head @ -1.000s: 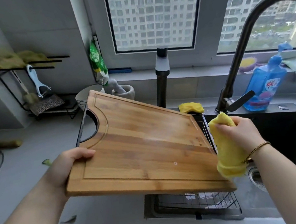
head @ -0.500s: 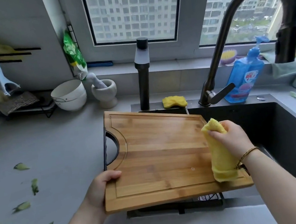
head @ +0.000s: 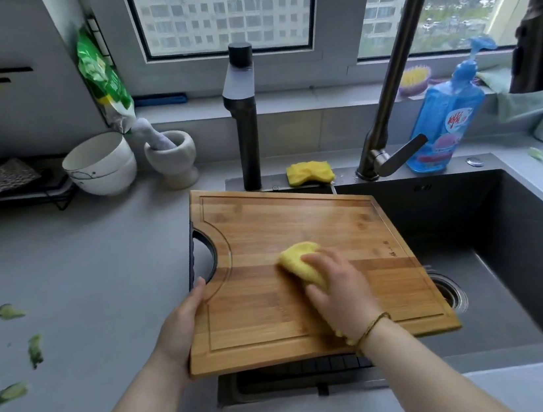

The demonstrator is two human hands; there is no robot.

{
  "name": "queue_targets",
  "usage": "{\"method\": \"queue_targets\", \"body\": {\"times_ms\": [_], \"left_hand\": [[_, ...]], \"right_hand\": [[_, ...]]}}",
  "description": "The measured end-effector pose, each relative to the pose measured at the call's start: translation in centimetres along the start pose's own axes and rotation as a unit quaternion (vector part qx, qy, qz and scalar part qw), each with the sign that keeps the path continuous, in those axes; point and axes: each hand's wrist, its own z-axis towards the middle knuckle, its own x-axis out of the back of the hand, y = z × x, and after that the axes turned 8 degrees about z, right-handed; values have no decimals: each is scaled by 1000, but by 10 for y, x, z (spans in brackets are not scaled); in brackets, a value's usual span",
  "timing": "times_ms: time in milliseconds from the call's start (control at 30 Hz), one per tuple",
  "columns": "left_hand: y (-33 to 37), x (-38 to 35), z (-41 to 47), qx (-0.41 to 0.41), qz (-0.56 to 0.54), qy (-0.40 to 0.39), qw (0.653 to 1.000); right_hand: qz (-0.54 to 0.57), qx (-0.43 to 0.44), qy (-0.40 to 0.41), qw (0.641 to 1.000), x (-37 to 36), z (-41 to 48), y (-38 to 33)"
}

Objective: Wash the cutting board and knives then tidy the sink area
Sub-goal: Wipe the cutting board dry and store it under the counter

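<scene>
A bamboo cutting board (head: 300,226) with a black handle cut-out lies nearly flat over the left part of the dark sink (head: 516,242). My left hand (head: 182,324) grips the board's left edge just below the cut-out. My right hand (head: 340,290) lies on top of the board and presses a yellow cloth (head: 296,263) against the wood, fingers curled over it. No knives are visible.
A tall dark faucet (head: 392,62) arches over the sink, a second dark tap (head: 244,116) stands behind the board. A blue soap bottle (head: 444,114), another yellow cloth (head: 309,173), white bowls (head: 99,164) and a mortar (head: 172,156) line the back. Green leaf scraps (head: 7,311) litter the grey counter.
The board has come down from a raised tilt to nearly flat over the sink. My right hand with the cloth moved from the board's right edge onto its top surface.
</scene>
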Motion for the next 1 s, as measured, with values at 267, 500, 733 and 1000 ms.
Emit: {"method": "queue_targets", "body": {"times_ms": [267,500,733,1000], "left_hand": [[7,-3,6,-14,35,13,999],[11,-7,13,-15,67,34,997],[6,-10,19,-30,82,85,993],[15,-8,20,-44,69,73,994]], "right_hand": [[-125,45,9,991,12,-6,42],[-58,-250,139,957,65,-9,97],[-128,194,22,972,-31,9,-31],[-158,-194,38,967,75,55,91]]}}
